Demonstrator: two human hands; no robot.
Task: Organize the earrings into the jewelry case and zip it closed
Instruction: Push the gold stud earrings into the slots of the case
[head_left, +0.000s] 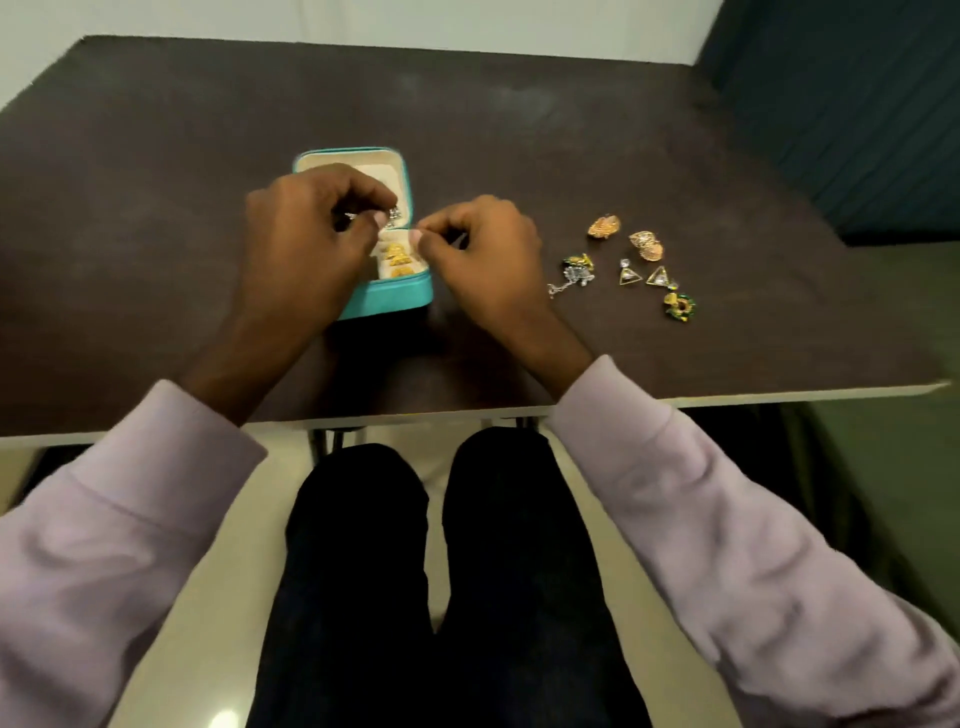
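Dark table (519, 130), open jewelry case (387, 304), loose earrings (644, 260)

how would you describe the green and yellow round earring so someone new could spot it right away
On the dark brown table, look right of the open teal jewelry case to the loose cluster of earrings beside the right hand. The green and yellow wreath-shaped earring lies at the cluster's near right corner, just below the two triangular earrings. It is the only ring-shaped piece.
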